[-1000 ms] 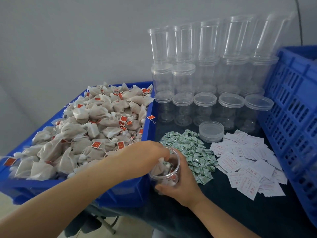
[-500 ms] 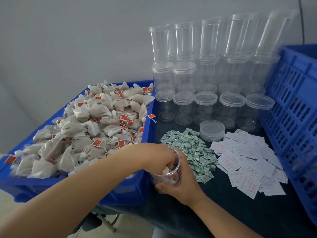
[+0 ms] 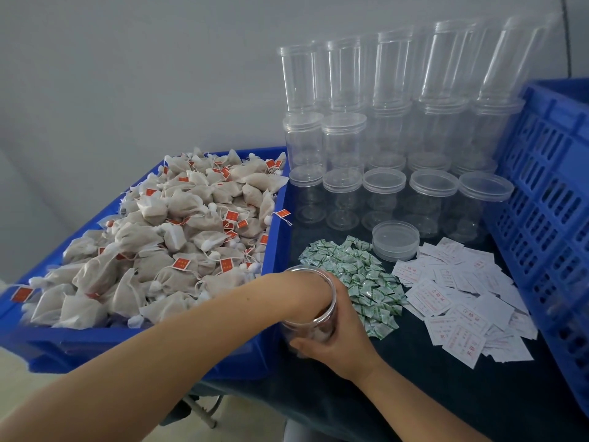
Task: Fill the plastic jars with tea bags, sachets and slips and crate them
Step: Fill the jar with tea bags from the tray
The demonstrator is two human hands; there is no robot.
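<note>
A clear plastic jar point(image 3: 318, 328) stands on the dark table beside the blue bin. My right hand point(image 3: 339, 344) grips its near right side. My left hand point(image 3: 307, 291) is pushed down through the jar's mouth up to the wrist, so its fingers are hidden among the tea bags inside. Loose tea bags point(image 3: 178, 237) with red tags fill the blue bin point(image 3: 274, 250) on the left. A heap of green sachets point(image 3: 360, 279) lies right of the jar, and white printed slips point(image 3: 462, 307) are spread further right.
Several empty clear jars point(image 3: 382, 138), some with lids, are stacked in rows at the back against the wall. A loose lid point(image 3: 395, 240) lies in front of them. A slotted blue crate point(image 3: 548, 199) stands along the right edge.
My left hand has sunk deeper into the jar, from knuckles at the rim to the wrist. My right hand has kept its hold on the jar.
</note>
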